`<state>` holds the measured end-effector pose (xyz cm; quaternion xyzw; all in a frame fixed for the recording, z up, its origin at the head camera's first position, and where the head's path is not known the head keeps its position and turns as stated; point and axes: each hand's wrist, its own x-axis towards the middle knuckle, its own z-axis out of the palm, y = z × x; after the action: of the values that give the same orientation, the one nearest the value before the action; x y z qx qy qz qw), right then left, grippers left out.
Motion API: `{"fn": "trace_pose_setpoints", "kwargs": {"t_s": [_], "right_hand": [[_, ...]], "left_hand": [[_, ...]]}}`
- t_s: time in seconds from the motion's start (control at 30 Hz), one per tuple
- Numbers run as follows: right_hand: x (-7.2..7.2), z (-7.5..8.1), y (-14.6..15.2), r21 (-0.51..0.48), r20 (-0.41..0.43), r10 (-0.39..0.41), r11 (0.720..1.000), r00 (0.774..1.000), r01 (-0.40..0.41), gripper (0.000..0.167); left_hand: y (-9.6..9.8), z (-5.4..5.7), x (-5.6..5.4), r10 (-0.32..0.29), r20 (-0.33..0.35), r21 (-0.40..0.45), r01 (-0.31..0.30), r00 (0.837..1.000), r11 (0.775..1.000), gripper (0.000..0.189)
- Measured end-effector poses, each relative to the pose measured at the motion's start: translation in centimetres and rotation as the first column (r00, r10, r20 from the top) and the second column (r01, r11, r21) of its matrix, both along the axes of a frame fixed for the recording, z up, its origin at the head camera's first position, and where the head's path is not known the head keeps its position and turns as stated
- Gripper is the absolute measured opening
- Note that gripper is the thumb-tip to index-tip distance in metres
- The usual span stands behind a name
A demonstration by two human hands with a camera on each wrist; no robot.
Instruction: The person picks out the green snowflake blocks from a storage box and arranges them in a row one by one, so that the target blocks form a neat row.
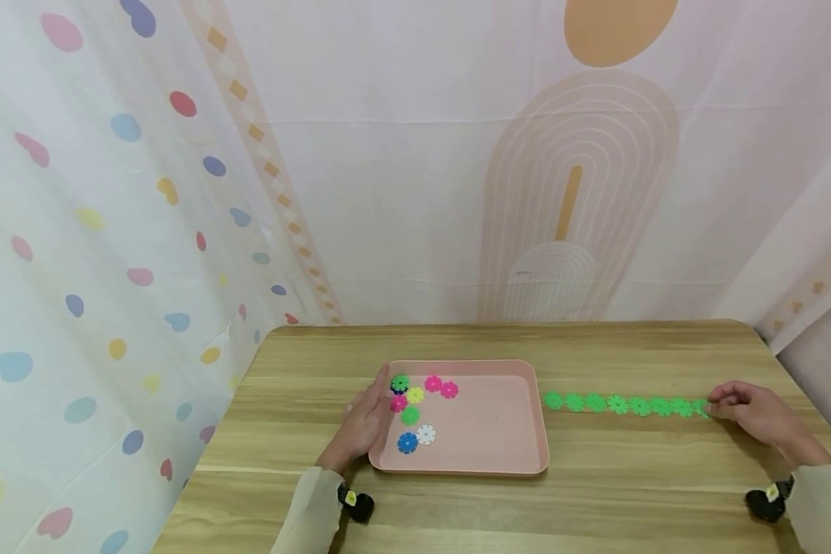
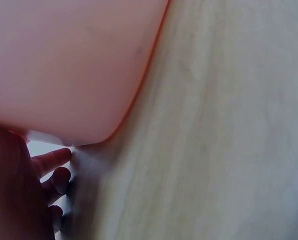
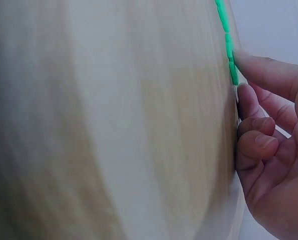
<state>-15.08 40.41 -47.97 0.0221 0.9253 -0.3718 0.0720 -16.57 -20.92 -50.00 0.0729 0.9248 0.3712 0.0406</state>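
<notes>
A pink tray [image 1: 485, 431] lies on the table, with several notched flower-shaped plastic discs toward its left side: green, pink, yellow, blue [image 1: 407, 442] and white. Along the tray's left rim rests my left hand [image 1: 363, 427], fingers fairly straight against the outside; the left wrist view has those fingers [image 2: 53, 161] beside the tray's wall [image 2: 83, 90]. To the tray's right runs a straight row of linked green discs [image 1: 639, 405]. My right hand [image 1: 755, 412] pinches its right end between thumb and fingertip, and its other fingers are curled in the right wrist view.
The wooden table [image 1: 595, 508] extends in front of and behind the tray. A patterned curtain [image 1: 402, 192] hangs along the table's back edge, and another with coloured spots [image 1: 125, 308] hangs at the left. Each wrist wears a small black camera [image 1: 358, 508].
</notes>
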Motion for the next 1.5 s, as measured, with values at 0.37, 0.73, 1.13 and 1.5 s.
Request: {"fn": "trace_pose_setpoints", "kwargs": {"t_s": [0.37, 0.73, 1.13, 1.5], "right_hand": [[-0.3, 0.3, 0.1, -0.012, 0.004, 0.011, 1.0, 1.0, -0.011, 0.033], [-0.2, 0.3, 0.2, -0.002, 0.001, 0.013, 1.0, 1.0, -0.013, 0.034], [-0.1, 1.6, -0.9, -0.047, -0.026, 0.033, 0.998, 0.999, -0.034, 0.034], [-1.5, 4.7, -7.1, -0.171, -0.059, 0.095, 0.98, 0.994, -0.104, 0.037]], "left_hand": [[0.0, 0.1, -0.1, -0.001, -0.014, 0.006, 0.001, 1.0, 1.0, 0.056], [0.0, 0.2, -0.1, -0.003, -0.021, 0.002, 0.003, 1.0, 1.0, 0.056], [0.1, 0.2, 0.0, -0.004, -0.011, 0.007, 0.004, 1.0, 1.0, 0.056], [0.1, 0.1, 0.1, 0.001, 0.009, 0.016, -0.001, 1.0, 1.0, 0.056]]}}
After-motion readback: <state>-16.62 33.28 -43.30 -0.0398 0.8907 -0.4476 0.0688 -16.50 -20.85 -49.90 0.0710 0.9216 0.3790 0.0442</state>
